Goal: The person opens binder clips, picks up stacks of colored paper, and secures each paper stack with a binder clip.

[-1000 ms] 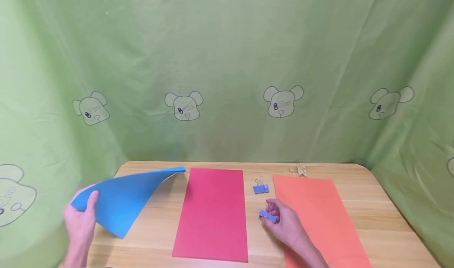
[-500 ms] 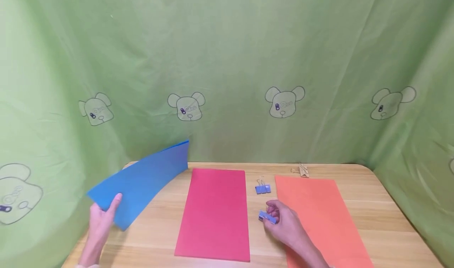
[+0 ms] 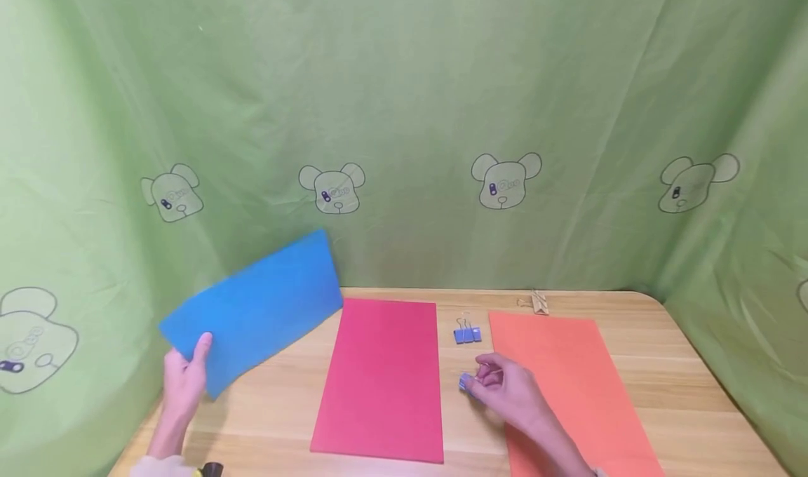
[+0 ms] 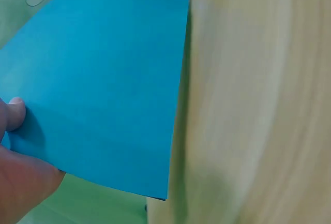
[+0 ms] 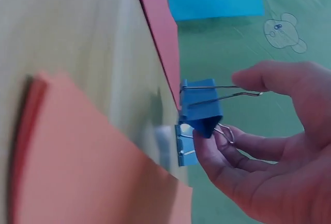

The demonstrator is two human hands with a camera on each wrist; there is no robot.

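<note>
On the left in the head view, my left hand [image 3: 183,386] grips a blue paper stack [image 3: 265,305] by its near end, thumb on the facing side. The stack is tilted up, its lower edge close to the table. My right hand [image 3: 514,393] holds a blue binder clip [image 5: 200,102] between thumb and fingers by its wire handles, just right of the pink paper stack [image 3: 381,382]. A second blue binder clip [image 3: 468,335] lies on the table beyond that hand. Under the right forearm is an orange paper stack [image 3: 574,379].
A tan binder clip [image 3: 539,303] sits at the far edge of the orange stack. The wooden table [image 3: 682,393] is enclosed by a green curtain [image 3: 404,98] printed with bear heads. A small dark object [image 3: 212,469] shows beside the left sleeve.
My left hand has moved right, and the blue stack's far end has risen, turning its broad side toward me. The right hand stays in place, with the binder clip turned in its fingers.
</note>
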